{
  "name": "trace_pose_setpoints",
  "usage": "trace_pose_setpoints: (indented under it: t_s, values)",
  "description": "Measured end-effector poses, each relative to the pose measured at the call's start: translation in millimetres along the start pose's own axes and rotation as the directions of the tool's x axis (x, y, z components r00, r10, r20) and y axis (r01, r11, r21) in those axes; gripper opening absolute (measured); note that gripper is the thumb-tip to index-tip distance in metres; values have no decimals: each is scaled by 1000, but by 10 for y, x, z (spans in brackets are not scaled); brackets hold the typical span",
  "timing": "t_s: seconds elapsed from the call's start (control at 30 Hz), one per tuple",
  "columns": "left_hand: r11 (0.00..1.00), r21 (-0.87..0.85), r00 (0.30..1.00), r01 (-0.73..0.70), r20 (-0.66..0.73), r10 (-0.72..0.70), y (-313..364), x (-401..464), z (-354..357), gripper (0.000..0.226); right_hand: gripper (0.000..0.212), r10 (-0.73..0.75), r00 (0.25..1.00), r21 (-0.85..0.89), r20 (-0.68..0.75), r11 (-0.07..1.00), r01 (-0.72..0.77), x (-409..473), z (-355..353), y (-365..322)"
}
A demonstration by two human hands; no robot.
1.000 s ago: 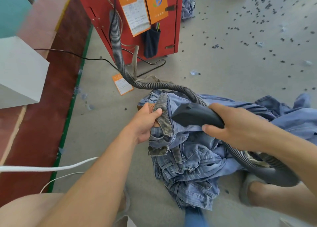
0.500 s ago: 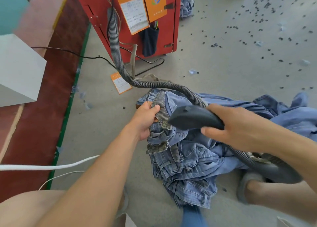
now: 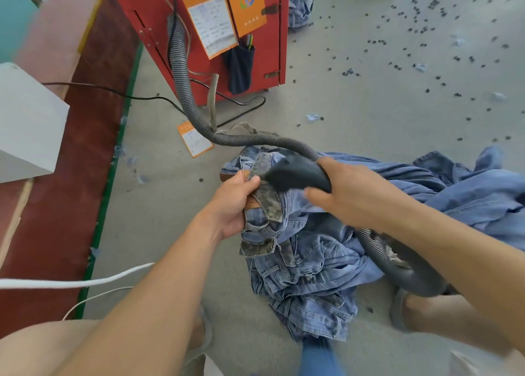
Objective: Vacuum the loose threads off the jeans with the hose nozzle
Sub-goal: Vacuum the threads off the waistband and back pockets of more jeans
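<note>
Here, crumpled blue denim jeans (image 3: pixel 306 250) heaped on the grey concrete floor (image 3: pixel 369 97), waistband lifted clear. Left hand (image 3: pixel 235 202) clenched round that waistband beside the brown leather patch; right hand (image 3: pixel 349 194) wrapped around the dark grey plastic hose nozzle (image 3: pixel 295 174), tip blurred, close over the waistband; contact not clear. Ribbed grey hose (image 3: pixel 181 71) trailing back to the red metal cabinet (image 3: pixel 255 35). Probably soft, floppy, fairly heavy cloth, prone to being sucked into the nozzle; best held at the thick stitched waistband and pulled taut.
</note>
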State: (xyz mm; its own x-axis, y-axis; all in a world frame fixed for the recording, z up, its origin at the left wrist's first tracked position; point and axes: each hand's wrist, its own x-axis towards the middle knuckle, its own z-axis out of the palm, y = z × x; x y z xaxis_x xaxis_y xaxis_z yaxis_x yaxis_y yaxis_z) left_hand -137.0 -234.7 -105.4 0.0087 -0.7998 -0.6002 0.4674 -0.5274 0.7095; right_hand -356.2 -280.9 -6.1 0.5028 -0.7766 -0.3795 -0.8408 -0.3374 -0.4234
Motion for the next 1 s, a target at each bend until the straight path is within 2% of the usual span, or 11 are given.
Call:
trace_pose_setpoints:
  t_s: [0.1,0.2,0.27,0.37,0.47,0.6,0.8,0.87,0.93,1.0]
  values:
    - [1000,-11,995,6,98,-5,-5,-91,1,23,25,71,995,32,-70,997,-69,114,-86,42]
    - [1000,-10,983,18,181,-16,1,-156,-20,28,18,66,998,59,25,996,-67,19,-109,127]
    - [999,-13,974,31,223,-27,-19,-186,-46,30,16,74,996,126,42,989,-79,69,-86,102]
    - [999,-4,965,49,259,-46,-37,-227,-71,33,12,149,989,274,-17,952,-139,248,-64,56]
    - [999,-2,961,47,272,-45,-29,-231,-81,33,14,172,985,377,-26,914,-150,212,-87,120]
    - [999,-30,961,41,274,-31,-26,-213,-118,34,15,111,987,370,120,917,-148,105,-102,132]
    - [999,-9,959,47,281,-43,-125,-228,-142,41,15,256,964,505,73,824,-257,302,-134,180]
    - [1000,16,968,17,251,-21,-105,-186,-157,42,18,218,966,574,139,777,-258,225,-155,224]
    - [1000,11,970,-22,241,19,-65,-175,-167,43,21,171,967,574,187,780,-249,167,-134,202]
    - [1000,-27,967,-16,253,22,-67,-188,-160,46,20,184,972,553,147,799,-235,207,-113,141]
